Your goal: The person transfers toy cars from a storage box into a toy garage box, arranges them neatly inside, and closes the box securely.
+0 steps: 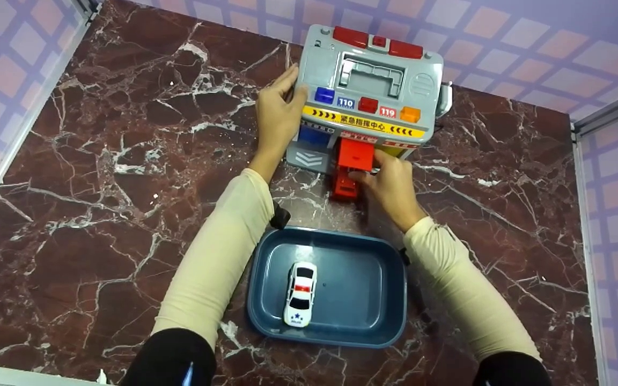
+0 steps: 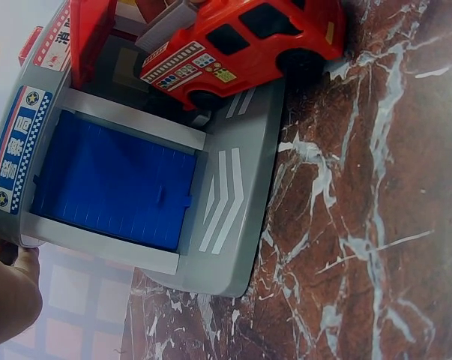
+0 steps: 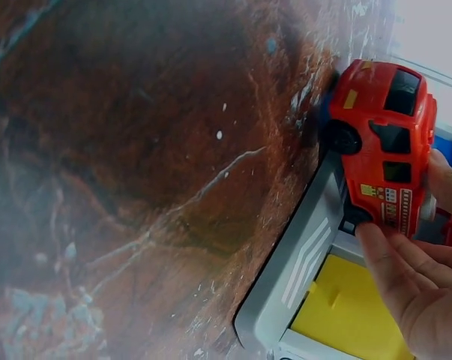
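Note:
A grey toy emergency station [image 1: 319, 69] stands at the back, with a blue door [image 2: 117, 180], a yellow door [image 3: 353, 307] and a raised red door [image 1: 356, 154] between them. My left hand [image 1: 281, 107] rests against the station's left side, thumb and fingers on the wall. In front of the middle bay is a red toy fire truck [image 3: 387, 142], its rear toward the opening. Thumb and fingers of my right hand [image 1: 395, 179] grip the truck near its rear. The front stands out past the grey ramp; the bay's inside is mostly hidden.
Nearer to me, a blue-grey plastic tray [image 1: 389, 329] lies on the dark red marbled surface [image 1: 100, 214]. A white toy police car [image 1: 299, 308] sits in its left half. Patterned panels [image 1: 617, 214] border the surface at both sides and the back.

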Tool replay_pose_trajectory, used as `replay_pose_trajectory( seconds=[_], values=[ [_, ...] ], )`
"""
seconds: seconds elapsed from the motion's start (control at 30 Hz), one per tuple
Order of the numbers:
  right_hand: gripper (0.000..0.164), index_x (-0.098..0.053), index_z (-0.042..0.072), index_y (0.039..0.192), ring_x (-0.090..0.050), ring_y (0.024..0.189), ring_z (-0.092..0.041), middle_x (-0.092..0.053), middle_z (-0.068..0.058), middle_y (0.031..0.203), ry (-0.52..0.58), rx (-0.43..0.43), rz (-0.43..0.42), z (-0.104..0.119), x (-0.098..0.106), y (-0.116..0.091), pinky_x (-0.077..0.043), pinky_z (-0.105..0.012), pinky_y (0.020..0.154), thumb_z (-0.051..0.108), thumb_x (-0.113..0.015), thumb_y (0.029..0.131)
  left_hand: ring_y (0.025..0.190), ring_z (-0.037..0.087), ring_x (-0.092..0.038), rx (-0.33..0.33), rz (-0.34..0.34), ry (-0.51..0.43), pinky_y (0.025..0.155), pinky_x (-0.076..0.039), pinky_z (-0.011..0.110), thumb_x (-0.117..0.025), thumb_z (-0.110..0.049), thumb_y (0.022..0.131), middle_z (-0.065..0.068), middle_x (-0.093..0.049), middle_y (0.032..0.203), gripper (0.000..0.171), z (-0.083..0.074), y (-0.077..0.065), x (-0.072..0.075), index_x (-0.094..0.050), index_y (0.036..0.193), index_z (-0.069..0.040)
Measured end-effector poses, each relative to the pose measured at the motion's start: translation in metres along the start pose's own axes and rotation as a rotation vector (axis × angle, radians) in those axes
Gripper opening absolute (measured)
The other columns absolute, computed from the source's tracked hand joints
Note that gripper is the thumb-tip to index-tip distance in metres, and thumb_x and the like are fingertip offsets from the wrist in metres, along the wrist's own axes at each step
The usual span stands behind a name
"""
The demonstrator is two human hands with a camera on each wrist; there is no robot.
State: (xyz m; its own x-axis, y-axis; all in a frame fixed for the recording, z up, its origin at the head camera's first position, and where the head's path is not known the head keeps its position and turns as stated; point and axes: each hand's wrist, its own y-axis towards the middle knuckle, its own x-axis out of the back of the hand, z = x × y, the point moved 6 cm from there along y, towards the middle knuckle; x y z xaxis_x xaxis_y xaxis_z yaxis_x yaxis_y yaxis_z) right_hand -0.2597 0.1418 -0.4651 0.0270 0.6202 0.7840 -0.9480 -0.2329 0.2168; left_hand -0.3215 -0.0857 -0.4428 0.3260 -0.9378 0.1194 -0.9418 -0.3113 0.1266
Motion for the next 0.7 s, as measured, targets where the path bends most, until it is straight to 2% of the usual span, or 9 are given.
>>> replay_pose_trajectory(
  seconds=[0.3,0.7],
  values=[
    [0.027,-0.074,-0.002,0.097,-0.073,0.089,-0.033,-0.077,-0.016,0.096,-0.029,0.007,-0.038,-0.0027,-0.0001,0.0008,-0.057,-0.048,0.079,0.018,-0.084,0.081,0.137,0.015,-0.05,-0.007,0.0,0.026,0.109,-0.036,0.008,-0.067,-0.008,0.095,0.011,-0.056,0.144,0.04,-0.0003,0.001,0.0,-0.059,0.132,0.001],
    [0.027,-0.072,-0.002,0.087,-0.071,0.075,-0.037,-0.075,-0.018,0.084,-0.101,-0.017,-0.074,-0.0017,0.0016,0.0018,-0.057,-0.051,0.069,0.02,-0.085,0.077,0.137,0.013,-0.05,0.003,-0.001,0.01,0.108,-0.036,0.007,-0.066,-0.005,0.095,0.01,-0.056,0.144,0.04,0.0001,0.0005,0.0001,-0.058,0.133,0.001]
  ],
)
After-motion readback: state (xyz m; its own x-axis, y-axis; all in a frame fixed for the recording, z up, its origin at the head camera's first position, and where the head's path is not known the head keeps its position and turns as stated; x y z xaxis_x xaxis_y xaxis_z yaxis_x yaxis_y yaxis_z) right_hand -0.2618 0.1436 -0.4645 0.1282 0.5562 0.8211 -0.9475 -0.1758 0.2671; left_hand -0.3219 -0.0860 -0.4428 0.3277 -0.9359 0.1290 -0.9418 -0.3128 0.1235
